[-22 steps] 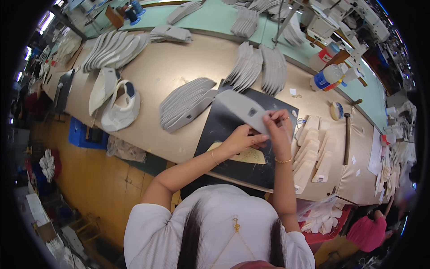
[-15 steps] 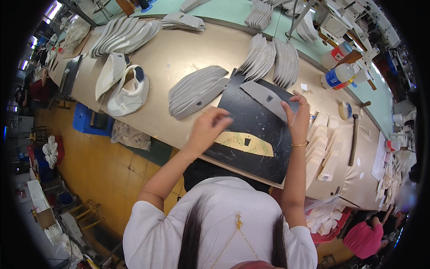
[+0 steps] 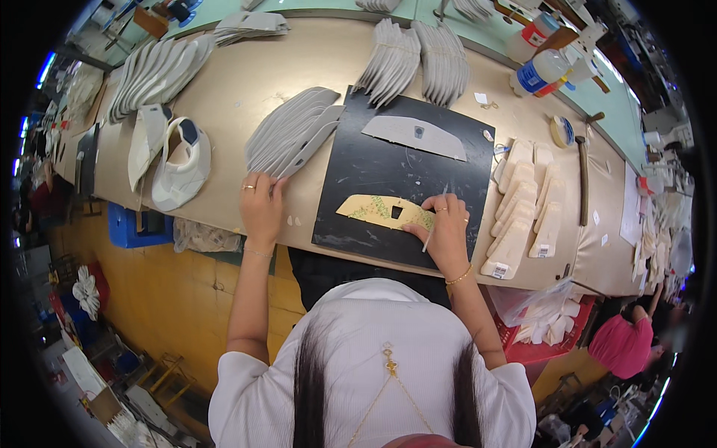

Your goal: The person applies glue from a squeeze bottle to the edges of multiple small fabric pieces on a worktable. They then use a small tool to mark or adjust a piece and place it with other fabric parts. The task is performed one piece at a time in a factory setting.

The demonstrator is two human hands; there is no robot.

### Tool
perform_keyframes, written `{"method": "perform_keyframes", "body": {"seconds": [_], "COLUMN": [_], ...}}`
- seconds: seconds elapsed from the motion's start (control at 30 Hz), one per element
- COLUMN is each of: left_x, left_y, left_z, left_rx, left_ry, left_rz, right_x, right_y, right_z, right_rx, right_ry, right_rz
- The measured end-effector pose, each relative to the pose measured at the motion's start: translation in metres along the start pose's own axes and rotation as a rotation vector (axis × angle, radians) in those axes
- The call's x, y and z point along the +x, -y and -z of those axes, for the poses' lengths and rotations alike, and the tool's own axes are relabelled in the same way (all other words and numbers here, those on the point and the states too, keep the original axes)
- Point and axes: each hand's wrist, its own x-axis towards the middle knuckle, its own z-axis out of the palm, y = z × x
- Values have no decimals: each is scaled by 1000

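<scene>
My left hand [image 3: 261, 207] is closed at the near end of a fanned stack of grey cut pieces [image 3: 293, 133], its thumb and fingers on the edge of a piece. A slim silver pen [image 3: 427, 240] sits in my right hand [image 3: 448, 230], whose thumb and fingertips also touch the right end of a yellow template [image 3: 373, 210]. The template has green marks and a small dark cut-out. It lies on a black board [image 3: 340, 216]. Farther up the same board lies a single grey piece [image 3: 418, 136] with a small dark patch in its middle.
Left of the stack stand pale shoe uppers [image 3: 181, 168] and more grey pieces [image 3: 160, 71]. Two banded stacks [image 3: 446, 67] lie beyond the board. To the right are cream pieces [image 3: 515, 209], a tape roll [image 3: 560, 132], a hammer [image 3: 583, 183] and bottles [image 3: 539, 75].
My left hand has moved left to the grey stack. My right hand has left the single grey piece, which now lies flat on the board, and come down to the template. The view has shifted.
</scene>
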Motion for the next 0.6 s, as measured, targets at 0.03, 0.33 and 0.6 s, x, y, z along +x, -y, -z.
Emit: {"method": "perform_keyframes", "body": {"seconds": [0.03, 0.33, 0.6], "left_x": [-1, 4, 0], "left_y": [1, -21, -93], "left_z": [1, 46, -1], "left_rx": [-13, -800, -682], "left_ry": [1, 130, 561], "left_rz": [-9, 542, 185], "right_x": [0, 4, 7], "right_y": [-1, -38, -35], "right_z": [0, 33, 72], "right_rx": [58, 424, 988], "right_ry": [-5, -286, -618], "right_rz": [1, -214, -360]}}
